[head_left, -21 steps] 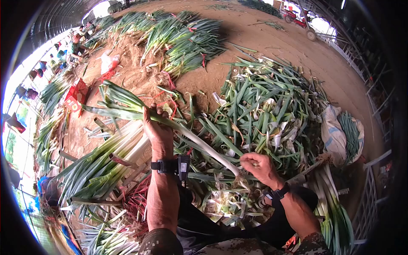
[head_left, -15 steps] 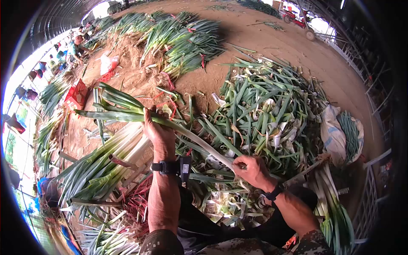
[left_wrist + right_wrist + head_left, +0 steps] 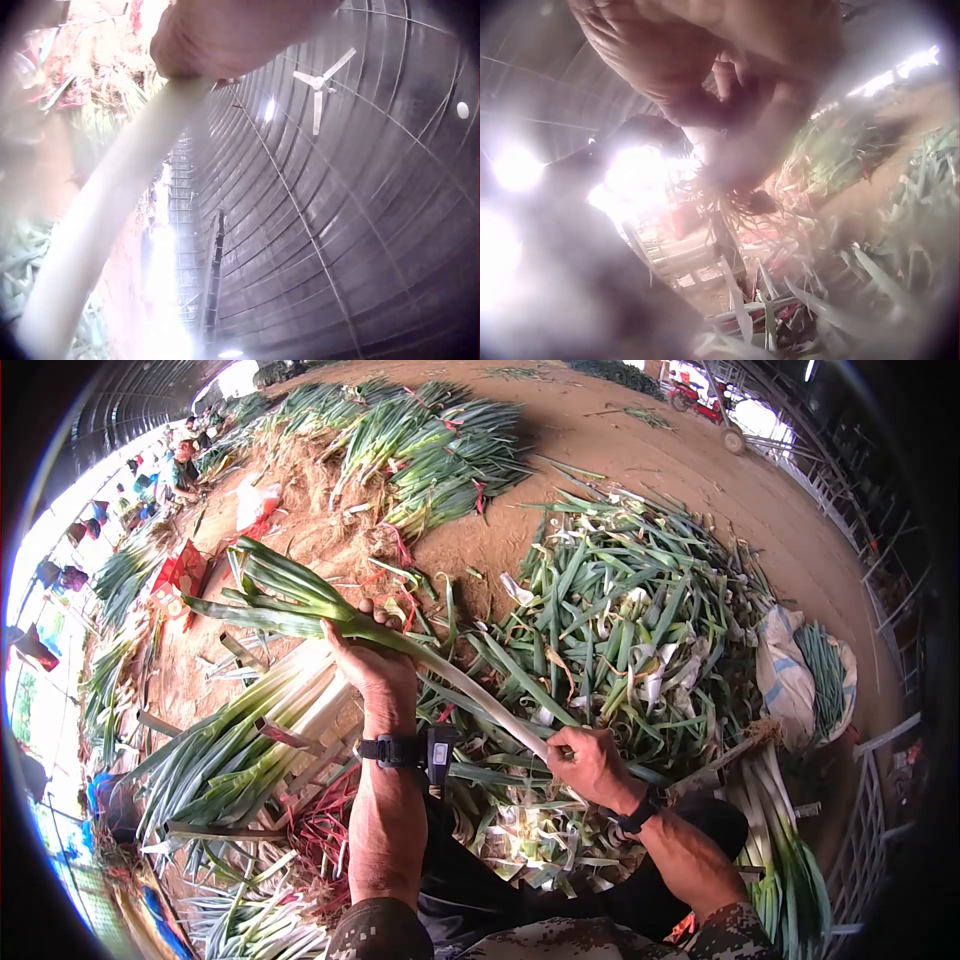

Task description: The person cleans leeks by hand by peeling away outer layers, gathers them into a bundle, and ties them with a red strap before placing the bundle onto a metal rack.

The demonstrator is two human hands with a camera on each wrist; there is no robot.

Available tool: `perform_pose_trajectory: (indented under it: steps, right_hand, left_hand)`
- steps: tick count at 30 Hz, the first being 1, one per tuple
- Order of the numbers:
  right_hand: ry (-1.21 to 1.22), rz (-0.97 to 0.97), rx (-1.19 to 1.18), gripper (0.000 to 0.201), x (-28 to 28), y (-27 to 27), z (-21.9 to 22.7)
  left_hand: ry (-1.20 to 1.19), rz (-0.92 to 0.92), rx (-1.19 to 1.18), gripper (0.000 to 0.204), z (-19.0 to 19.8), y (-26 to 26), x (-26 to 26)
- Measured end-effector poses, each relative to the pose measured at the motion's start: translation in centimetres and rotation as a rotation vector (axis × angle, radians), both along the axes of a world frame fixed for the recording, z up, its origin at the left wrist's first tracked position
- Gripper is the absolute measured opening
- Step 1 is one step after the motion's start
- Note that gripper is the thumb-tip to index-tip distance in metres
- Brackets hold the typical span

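A long leek (image 3: 470,688) slants across the head view, its green leaves at upper left and its white root end at lower right. My left hand (image 3: 375,660) grips it just below the leaves; in the left wrist view the pale stalk (image 3: 112,202) runs out from under that hand (image 3: 232,37). With curled fingers my right hand (image 3: 592,765) pinches the root end. The right wrist view shows stringy roots (image 3: 724,199) below the right hand (image 3: 727,82), whose fingertips are partly hidden.
A heap of loose green leaves (image 3: 620,620) lies ahead to the right, beside a white sack (image 3: 782,670). Leeks (image 3: 240,750) rest on a rack at the left, near red ties (image 3: 325,820). Bundled leeks (image 3: 440,450) lie farther off. More leeks (image 3: 785,850) stand at the right.
My right hand has moved left to the leek's root end and closed its fingers on it. The left hand keeps its grip, with the leafy end shifting slightly.
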State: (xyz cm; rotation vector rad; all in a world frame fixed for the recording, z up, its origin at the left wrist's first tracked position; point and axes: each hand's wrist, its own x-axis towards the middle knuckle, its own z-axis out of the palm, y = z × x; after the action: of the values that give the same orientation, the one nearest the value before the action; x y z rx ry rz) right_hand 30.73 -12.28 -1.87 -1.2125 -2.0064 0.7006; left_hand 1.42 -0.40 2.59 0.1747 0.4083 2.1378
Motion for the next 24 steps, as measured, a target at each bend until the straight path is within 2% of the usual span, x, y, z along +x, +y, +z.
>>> perform_pose_trajectory:
  steps: [2,5,8,9,10,12,15,18,19,20,22,24]
  right_hand:
    - [-0.001,-0.041,0.012,0.009,0.0,-0.2,-0.2]
    - [0.172,-0.134,-0.182,0.008,0.7,-0.6,-0.4]
    - [0.168,-0.223,-0.321,0.011,3.6,-0.1,-3.8]
    - [0.288,-0.149,-0.409,0.012,6.3,0.6,-8.8]
    - [0.311,-0.25,-0.75,0.009,7.2,0.3,-8.0]
    - [0.152,-0.25,-0.644,0.025,8.0,-0.7,-6.9]
    - [0.183,-0.13,-0.682,0.058,8.0,-0.7,-4.3]
    - [0.245,0.065,-0.586,0.088,7.3,-1.0,-4.5]
    - [0.439,0.109,-0.726,0.103,6.4,-1.2,-4.0]
    - [0.615,0.209,-0.719,0.105,6.1,-0.9,-5.8]
    - [0.864,0.198,-0.707,0.096,3.5,-1.3,-4.7]
    - [0.882,0.104,-0.764,0.079,1.7,-1.7,-2.9]
  left_hand:
    - [-0.026,-0.014,0.028,0.045,0.1,-0.2,0.2]
    - [-0.05,-0.137,0.144,0.047,-0.3,-0.3,-0.3]
    - [-0.179,-0.363,0.358,0.051,-1.1,-0.3,-0.8]
    - [-0.224,-0.393,0.43,0.052,-0.8,-0.2,-0.9]
    - [-0.241,-0.423,0.452,0.052,-0.4,-0.4,-1.0]
    - [-0.275,-0.484,0.492,0.052,0.0,-0.7,-1.2]
    - [-0.272,-0.501,0.505,0.052,-0.4,-0.8,-1.0]
    - [-0.289,-0.488,0.505,0.051,-0.5,-0.4,-0.6]
    - [-0.304,-0.463,0.477,0.05,-0.7,-0.4,-0.4]
    - [-0.32,-0.438,0.448,0.05,-0.9,-0.4,-0.2]
    - [-0.308,-0.39,0.384,0.048,-1.0,-0.5,0.1]
    - [-0.298,-0.352,0.315,0.048,-1.0,-0.6,0.3]
